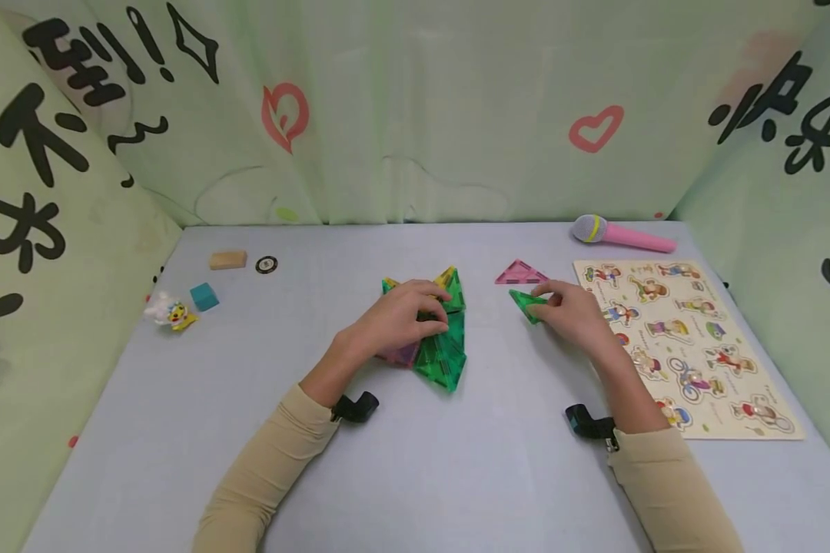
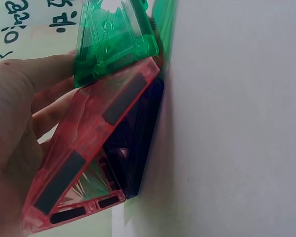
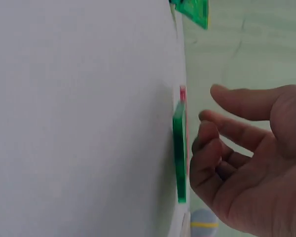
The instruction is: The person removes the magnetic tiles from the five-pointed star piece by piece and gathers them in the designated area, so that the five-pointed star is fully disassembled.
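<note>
**Hands at the magnetic tile build**

Grey table, green printed curtain behind. Left hand grasps the tile structure at table centre, fingers curled over its top. Right hand, fingers loosely bent, touches a flat green triangle tile beside a pink triangle tile; no closed grip. A puzzle board lies right.

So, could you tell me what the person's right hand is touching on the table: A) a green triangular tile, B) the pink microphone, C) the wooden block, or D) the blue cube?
A: the right hand has its fingertips on a small green triangular tile lying flat on the table, just below a pink triangle; the pink microphone lies farther back, untouched.
</note>
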The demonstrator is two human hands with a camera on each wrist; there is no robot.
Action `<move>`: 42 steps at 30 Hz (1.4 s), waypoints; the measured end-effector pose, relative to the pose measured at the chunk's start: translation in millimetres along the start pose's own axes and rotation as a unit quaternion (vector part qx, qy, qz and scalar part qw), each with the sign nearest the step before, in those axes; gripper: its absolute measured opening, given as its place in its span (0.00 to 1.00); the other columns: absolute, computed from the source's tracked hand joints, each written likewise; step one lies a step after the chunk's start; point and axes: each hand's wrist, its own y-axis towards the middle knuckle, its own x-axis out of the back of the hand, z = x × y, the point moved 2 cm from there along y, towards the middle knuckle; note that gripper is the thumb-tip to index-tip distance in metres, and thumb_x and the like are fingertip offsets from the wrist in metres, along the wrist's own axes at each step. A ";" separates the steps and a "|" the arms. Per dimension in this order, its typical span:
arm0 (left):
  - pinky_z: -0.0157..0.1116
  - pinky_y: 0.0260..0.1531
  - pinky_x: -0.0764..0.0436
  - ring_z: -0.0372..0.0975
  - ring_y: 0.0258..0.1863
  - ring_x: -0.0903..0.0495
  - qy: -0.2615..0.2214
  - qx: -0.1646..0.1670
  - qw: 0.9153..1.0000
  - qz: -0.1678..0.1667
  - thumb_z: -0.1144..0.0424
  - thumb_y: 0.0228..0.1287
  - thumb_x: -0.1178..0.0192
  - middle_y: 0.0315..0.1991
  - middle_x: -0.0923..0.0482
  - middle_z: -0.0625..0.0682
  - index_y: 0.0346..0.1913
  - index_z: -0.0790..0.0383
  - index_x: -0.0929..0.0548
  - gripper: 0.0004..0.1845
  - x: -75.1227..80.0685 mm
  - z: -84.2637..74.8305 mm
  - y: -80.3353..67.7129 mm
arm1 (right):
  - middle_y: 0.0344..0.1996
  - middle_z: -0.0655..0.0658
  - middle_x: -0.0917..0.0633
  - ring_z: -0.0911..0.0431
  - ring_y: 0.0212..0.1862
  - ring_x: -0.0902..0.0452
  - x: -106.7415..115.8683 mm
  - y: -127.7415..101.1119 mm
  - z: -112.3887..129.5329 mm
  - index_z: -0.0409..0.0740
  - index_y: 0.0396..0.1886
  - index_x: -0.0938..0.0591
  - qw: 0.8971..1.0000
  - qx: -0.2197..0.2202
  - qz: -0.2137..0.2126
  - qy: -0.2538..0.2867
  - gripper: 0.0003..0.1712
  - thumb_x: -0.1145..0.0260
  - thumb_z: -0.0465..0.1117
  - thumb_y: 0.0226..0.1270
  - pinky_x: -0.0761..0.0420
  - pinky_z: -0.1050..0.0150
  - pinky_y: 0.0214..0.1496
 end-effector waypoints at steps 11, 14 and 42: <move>0.46 0.71 0.33 0.41 0.70 0.32 -0.011 0.018 1.000 -0.008 0.52 0.69 0.37 0.67 0.27 0.43 0.44 0.44 0.13 0.07 10.0 8.4 -7.8 | 0.31 0.42 0.17 0.59 0.24 0.25 -47.9 -0.2 41.6 0.37 0.65 0.24 0.961 0.013 0.189 0.200 0.26 0.40 0.46 0.73 0.22 0.66 0.29; 0.47 0.70 0.33 0.41 0.69 0.30 -0.018 0.014 1.000 -0.007 0.51 0.69 0.38 0.66 0.26 0.43 0.45 0.46 0.13 0.08 9.9 9.9 -7.8 | 0.33 0.44 0.18 0.61 0.24 0.25 -52.4 0.8 45.2 0.36 0.68 0.27 0.945 -0.014 0.212 0.247 0.27 0.43 0.45 0.75 0.23 0.68 0.27; 0.42 0.65 0.26 0.41 0.66 0.26 -0.045 0.006 0.999 -0.016 0.55 0.68 0.36 0.65 0.25 0.46 0.44 0.48 0.13 0.06 10.9 12.1 -10.2 | 0.26 0.51 0.20 0.60 0.27 0.24 -71.0 4.9 52.1 0.38 0.45 0.23 0.892 -0.010 0.197 0.408 0.07 0.38 0.35 0.71 0.21 0.68 0.33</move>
